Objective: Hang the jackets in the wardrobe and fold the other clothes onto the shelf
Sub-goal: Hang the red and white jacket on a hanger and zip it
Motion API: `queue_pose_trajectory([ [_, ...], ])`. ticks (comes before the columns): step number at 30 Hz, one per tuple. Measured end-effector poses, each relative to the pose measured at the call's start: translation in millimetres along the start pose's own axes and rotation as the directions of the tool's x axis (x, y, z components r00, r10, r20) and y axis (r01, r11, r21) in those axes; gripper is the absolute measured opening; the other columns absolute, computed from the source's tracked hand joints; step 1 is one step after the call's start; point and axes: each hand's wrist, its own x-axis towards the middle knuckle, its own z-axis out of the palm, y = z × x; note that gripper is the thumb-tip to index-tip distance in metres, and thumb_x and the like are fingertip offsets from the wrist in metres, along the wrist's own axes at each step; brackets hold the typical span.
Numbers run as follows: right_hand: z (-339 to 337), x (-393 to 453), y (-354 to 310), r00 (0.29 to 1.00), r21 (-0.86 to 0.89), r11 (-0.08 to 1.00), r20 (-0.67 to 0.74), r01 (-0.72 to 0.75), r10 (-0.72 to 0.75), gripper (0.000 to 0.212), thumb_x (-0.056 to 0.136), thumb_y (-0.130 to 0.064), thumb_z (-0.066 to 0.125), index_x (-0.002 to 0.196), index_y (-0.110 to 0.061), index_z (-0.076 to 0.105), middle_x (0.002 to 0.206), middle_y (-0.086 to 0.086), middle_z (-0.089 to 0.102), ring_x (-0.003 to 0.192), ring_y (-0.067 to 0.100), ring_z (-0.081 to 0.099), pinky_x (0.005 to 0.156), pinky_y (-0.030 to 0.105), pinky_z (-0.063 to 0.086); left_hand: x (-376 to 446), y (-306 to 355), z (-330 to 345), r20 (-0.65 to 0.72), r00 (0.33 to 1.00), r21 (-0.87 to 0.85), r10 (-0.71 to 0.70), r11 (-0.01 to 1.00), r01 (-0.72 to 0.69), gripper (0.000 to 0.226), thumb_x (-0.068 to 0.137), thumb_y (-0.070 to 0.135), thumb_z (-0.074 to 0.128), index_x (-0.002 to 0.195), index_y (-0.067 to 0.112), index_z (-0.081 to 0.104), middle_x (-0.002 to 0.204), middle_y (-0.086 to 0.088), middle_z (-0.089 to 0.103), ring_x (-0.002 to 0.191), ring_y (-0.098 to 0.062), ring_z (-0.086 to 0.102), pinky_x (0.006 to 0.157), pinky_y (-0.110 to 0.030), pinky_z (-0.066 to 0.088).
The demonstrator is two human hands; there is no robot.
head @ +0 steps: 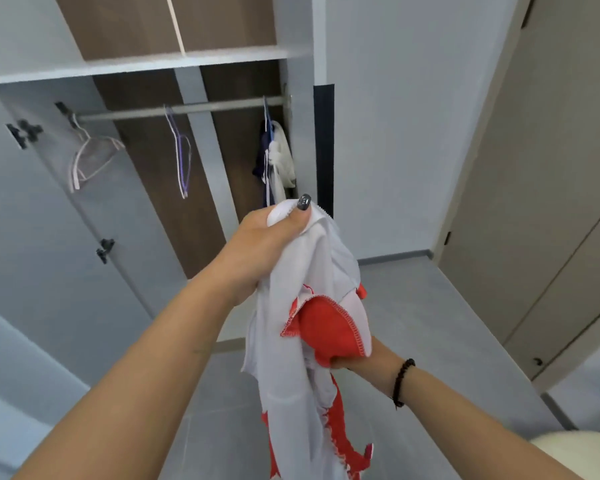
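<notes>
The left hand [267, 233] gripped the bunched top of a white-and-red garment [312, 341], fingers curled tight, while the right hand [357, 360] pinched its red panel from below. The garment hung in mid-air before the open wardrobe [49, 168], below the rail's [181, 109] right end. Its loose tail could drag or tangle, spoiling any fold.

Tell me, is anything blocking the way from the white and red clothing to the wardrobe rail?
Nothing visible does. Both hands, left hand and right hand, hold the white and red garment before the open wardrobe, and the rail has free stretches between hangers.
</notes>
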Motion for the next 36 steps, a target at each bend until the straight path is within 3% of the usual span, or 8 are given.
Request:
queue_pose_trajectory([
  [6, 47, 16, -36, 0.930, -0.361, 0.933, 0.347, 0.014, 0.121, 0.061, 0.073, -0.041, 0.076, 0.130, -0.032, 0.054, 0.119, -0.018, 0.061, 0.112, 0.006, 0.056, 0.097, 0.019, 0.044, 6, -8, -22, -0.171, 0.983, -0.200, -0.066, 0.979, 0.031, 0.021, 0.093, 0.041, 0.060, 0.099, 0.024, 0.071, 0.094, 0.000, 0.075, 0.089, -0.018, 0.071, 0.078, -0.033, 0.059],
  [12, 92, 39, -51, 0.990, 0.017, 0.990, -0.020, 0.140, -0.140, 0.037, 0.088, -0.021, 0.067, 0.124, -0.023, 0.057, 0.119, -0.005, 0.064, 0.112, 0.012, 0.061, 0.096, 0.027, 0.050, 10, -31, -59, -0.128, 0.984, -0.374, -0.124, 0.925, 0.068, 0.032, 0.095, 0.037, 0.059, 0.118, 0.016, 0.067, 0.111, -0.010, 0.072, 0.105, -0.027, 0.068, 0.092, -0.044, 0.055],
  [18, 120, 65, -94, 0.946, 0.196, 0.942, -0.236, 0.271, -0.223, 0.032, 0.080, -0.021, 0.076, 0.109, -0.028, 0.065, 0.105, -0.016, 0.071, 0.103, 0.010, 0.066, 0.091, 0.028, 0.052, -6, -92, -143, -0.014, 0.994, -0.227, -0.104, 0.969, 0.099, 0.043, 0.079, 0.048, 0.068, 0.116, 0.027, 0.066, 0.116, 0.003, 0.070, 0.109, -0.018, 0.066, 0.090, -0.036, 0.055],
  [23, 129, 88, -153, 0.872, 0.269, 0.879, -0.412, 0.394, -0.265, 0.076, 0.049, -0.047, 0.084, 0.118, -0.020, 0.064, 0.109, -0.013, 0.071, 0.104, 0.013, 0.066, 0.095, 0.037, 0.051, -36, -156, -201, 0.163, 0.953, 0.065, -0.254, 0.967, 0.247, 0.043, 0.069, 0.040, 0.083, 0.108, 0.033, 0.066, 0.097, 0.012, 0.074, 0.087, -0.009, 0.072, 0.066, -0.022, 0.057],
  [27, 130, 99, -183, 0.821, 0.173, 0.879, -0.471, 0.444, -0.322, 0.072, 0.054, -0.044, 0.083, 0.118, -0.018, 0.064, 0.112, -0.010, 0.070, 0.104, 0.014, 0.066, 0.092, 0.034, 0.050, -33, -174, -232, -0.023, 0.967, 0.152, -0.253, 0.955, 0.253, 0.026, 0.083, 0.026, 0.076, 0.079, 0.003, 0.065, 0.060, 0.005, 0.063, 0.049, -0.005, 0.053, 0.049, -0.017, 0.042],
  [30, 133, 109, -177, 0.781, 0.069, 0.927, -0.564, 0.367, -0.268, 0.034, 0.072, -0.032, 0.079, 0.102, -0.026, 0.064, 0.102, -0.011, 0.069, 0.098, 0.014, 0.065, 0.090, 0.033, 0.050, -27, -165, -254, -0.106, 0.983, 0.175, -0.151, 0.970, 0.168, 0.029, 0.088, 0.023, 0.071, 0.086, -0.006, 0.064, 0.072, -0.004, 0.061, 0.065, -0.011, 0.051, 0.056, -0.020, 0.040],
  [33, 133, 114, -155, 0.824, -0.141, 0.989, -0.565, -0.051, -0.038, 0.019, 0.085, -0.025, 0.068, 0.098, -0.014, 0.061, 0.101, 0.008, 0.066, 0.095, 0.027, 0.062, 0.090, 0.039, 0.051, -20, -151, -271, -0.133, 0.985, 0.151, -0.105, 0.981, 0.125, 0.018, 0.089, 0.016, 0.066, 0.093, -0.002, 0.068, 0.081, -0.008, 0.065, 0.074, -0.016, 0.055, 0.067, -0.026, 0.043],
  [36, 155, 106, -138, 0.905, -0.594, 0.698, -0.375, -0.400, 0.200, 0.026, 0.086, -0.037, 0.062, 0.080, -0.012, 0.063, 0.085, 0.010, 0.068, 0.073, 0.022, 0.061, 0.068, 0.030, 0.053, -13, -130, -282, -0.173, 0.982, 0.076, -0.078, 0.993, 0.093, 0.009, 0.088, 0.021, 0.067, 0.091, 0.017, 0.075, 0.082, -0.001, 0.075, 0.071, -0.009, 0.066, 0.062, -0.018, 0.051],
])
